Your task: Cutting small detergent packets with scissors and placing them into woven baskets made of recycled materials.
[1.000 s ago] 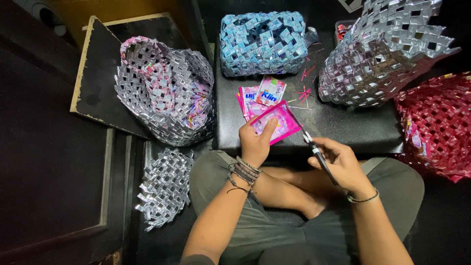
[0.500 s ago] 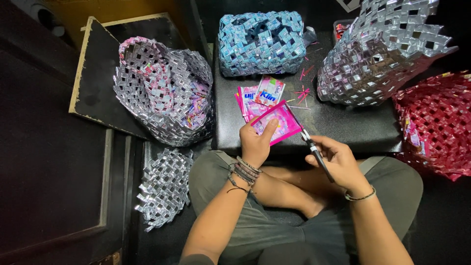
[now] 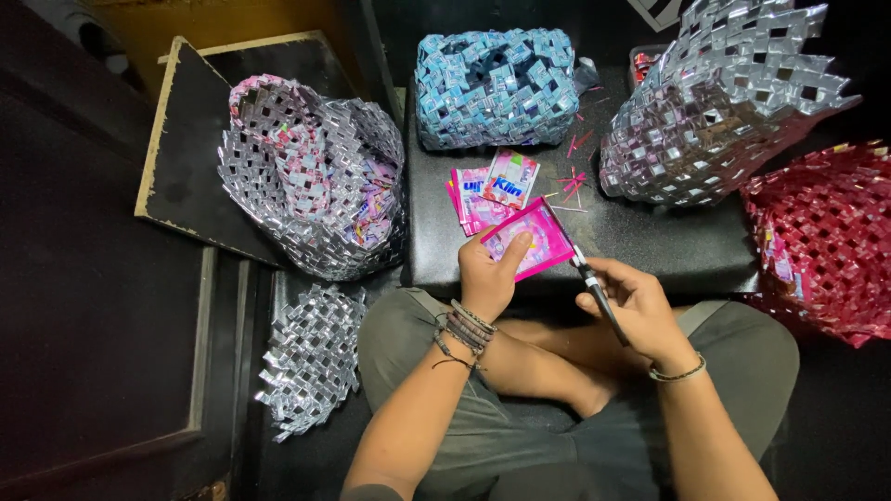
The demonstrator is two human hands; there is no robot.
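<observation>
Scissors (image 3: 583, 269) cutting pink sachet (image 3: 534, 237) | woven baskets (image 3: 497, 85) around

Pink foil sachet (image 3: 531, 237): flat, tilted, held up over front edge of black bench. Scissors (image 3: 587, 275): dark handles, blades along sachet's right edge, touching it, pointing up-left from the handles.

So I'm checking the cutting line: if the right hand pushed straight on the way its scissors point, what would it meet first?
The right hand aims its black-handled scissors up and left along the edge of the pink foil sachet held by the left hand. It would probably meet that sachet first, though depth is unclear.
</observation>
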